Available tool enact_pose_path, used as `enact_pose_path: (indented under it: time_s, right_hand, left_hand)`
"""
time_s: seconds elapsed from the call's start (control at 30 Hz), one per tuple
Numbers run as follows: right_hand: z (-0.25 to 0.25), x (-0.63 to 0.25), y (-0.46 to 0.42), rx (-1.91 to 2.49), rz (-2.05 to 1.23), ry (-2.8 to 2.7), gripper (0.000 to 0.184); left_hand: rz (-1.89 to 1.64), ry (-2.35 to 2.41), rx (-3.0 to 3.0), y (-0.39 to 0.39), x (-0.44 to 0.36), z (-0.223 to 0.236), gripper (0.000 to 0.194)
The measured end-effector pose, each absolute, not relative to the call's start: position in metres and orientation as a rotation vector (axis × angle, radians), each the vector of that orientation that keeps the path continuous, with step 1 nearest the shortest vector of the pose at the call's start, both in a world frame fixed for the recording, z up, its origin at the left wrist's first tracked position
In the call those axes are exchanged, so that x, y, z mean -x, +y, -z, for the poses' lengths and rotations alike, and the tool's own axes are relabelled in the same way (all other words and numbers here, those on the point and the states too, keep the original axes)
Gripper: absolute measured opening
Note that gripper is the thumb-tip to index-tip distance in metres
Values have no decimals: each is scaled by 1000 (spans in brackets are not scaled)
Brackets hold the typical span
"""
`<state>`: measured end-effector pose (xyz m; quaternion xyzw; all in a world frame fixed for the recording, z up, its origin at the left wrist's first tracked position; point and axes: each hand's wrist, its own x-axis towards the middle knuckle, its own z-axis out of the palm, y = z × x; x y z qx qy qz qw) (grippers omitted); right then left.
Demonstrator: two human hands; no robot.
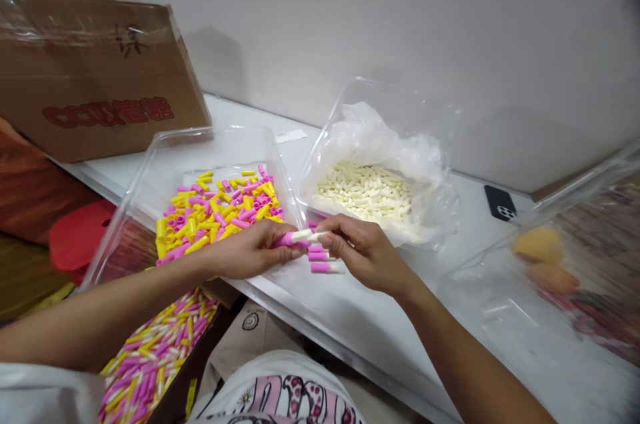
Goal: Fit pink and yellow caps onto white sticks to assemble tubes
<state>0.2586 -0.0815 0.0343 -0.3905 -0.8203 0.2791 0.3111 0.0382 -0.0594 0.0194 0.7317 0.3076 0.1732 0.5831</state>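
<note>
My left hand is closed around pink plastic tubes, and a white stick pokes out of one toward the right. My right hand pinches a white stick whose end is close to those tubes; whether it touches them I cannot tell. On the table under my hands lie several pink tubes with white tips. Left of them, a clear bin holds loose pink and yellow tubes. A second clear bin, lined with a plastic bag, contains many white sticks.
A cardboard carton stands at the left rear. Below the table edge, an open box holds filled tubes. A black phone lies at right, near a blurred clear container. A red stool is at left.
</note>
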Motion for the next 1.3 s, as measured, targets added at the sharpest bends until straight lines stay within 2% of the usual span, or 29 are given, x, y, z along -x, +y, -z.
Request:
enact_pose_path:
  time_s: [0.13,0.23,0.37,0.43,0.53,0.7,0.83,0.93,1.03,1.17,1.23,1.3]
  right_hand:
    - [-30,-251,-88,1045,-730,-2157,22]
    - [-21,-238,-94,1198,-961,-1915,23]
    - [-16,-233,-86,1234,-1261,-1809,27]
    - [-16,-247,-68,1254,-1168,-1913,28]
    - [-11,-286,-27,1529,-757,-1967,28]
    - [7,-345,28,2143,-300,-2178,29]
    - [22,-350,43,2246,-246,-2280,24]
    - [32,-342,49,2295,-186,-2357,20]
    - [36,-335,51,2269,-115,-2414,16]
    - [22,-329,41,2212,-10,-2362,27]
    - [9,-320,24,2051,-58,-2308,33]
    - [-6,-306,0,1726,-200,-2262,31]
  left_hand:
    - [-514,788,-2038,-66,-42,-14,17]
    - [-621,900,-2300,-72,-45,-4,6]
    - [-580,956,-2317,-66,-36,2,6]
    - [-600,1069,-2224,-51,-23,3,3]
    - [-595,1394,-2049,-18,2,10,13]
    - [-267,1660,-2077,30,22,48,27]
    - [-219,1639,-2042,41,18,63,26]
    - [-277,1597,-1864,36,16,51,21]
    - [-480,1335,-1507,23,16,28,27]
    - [-700,1038,-1321,2,12,4,35]
    - [-780,1002,-1257,-10,6,-1,29]
    - [-818,947,-1195,-23,-2,-4,24]
